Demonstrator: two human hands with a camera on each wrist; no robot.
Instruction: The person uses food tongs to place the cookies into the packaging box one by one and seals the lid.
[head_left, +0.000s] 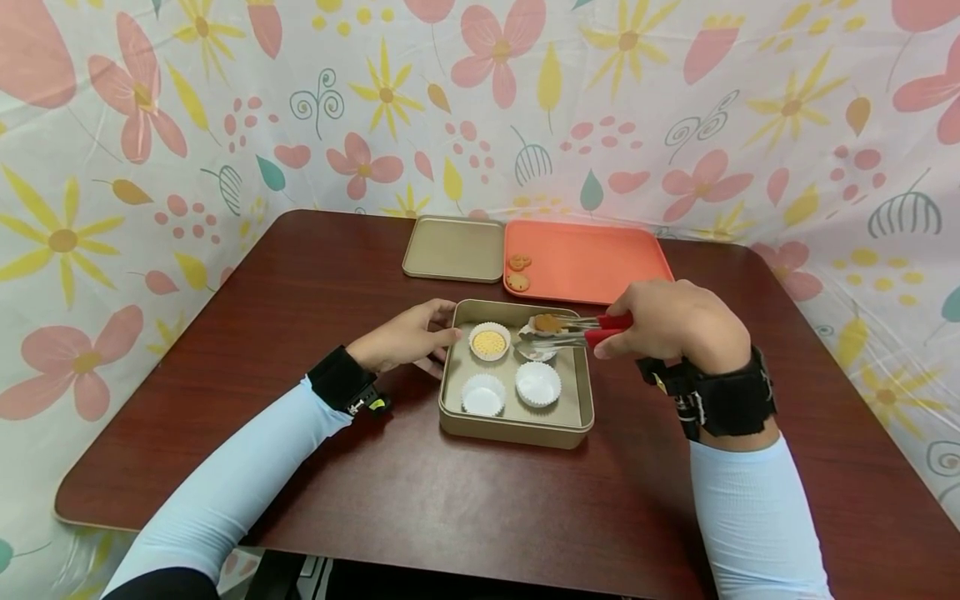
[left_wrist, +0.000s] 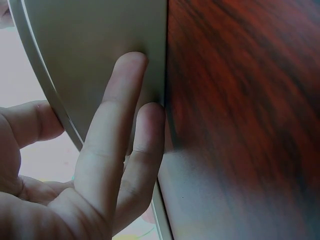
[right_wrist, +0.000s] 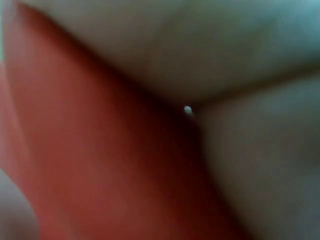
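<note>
A gold rectangular baking tin (head_left: 512, 429) holds several white paper cups. My left hand (head_left: 411, 333) rests against its left side; in the left wrist view, straight fingers (left_wrist: 125, 85) touch the outer wall and another digit meets the rim. My right hand (head_left: 667, 321) grips red-handled metal tongs (head_left: 617, 322), reaching in from the right. At their tips a brown cookie-like piece (head_left: 547, 322) shows over the back right cup (head_left: 538, 352), which they partly hide. The back left cup (head_left: 489, 328) holds a yellow round piece (head_left: 488, 343). Red handle (right_wrist: 90, 140) and blurred skin fill the right wrist view.
Behind the tin lies an orange tray (head_left: 592, 258) with two cookies (head_left: 517, 272) at its left edge. A flat gold tray or lid (head_left: 453, 248) sits beside it. The dark wooden table (head_left: 360, 492) ends at a floral curtain (head_left: 465, 125).
</note>
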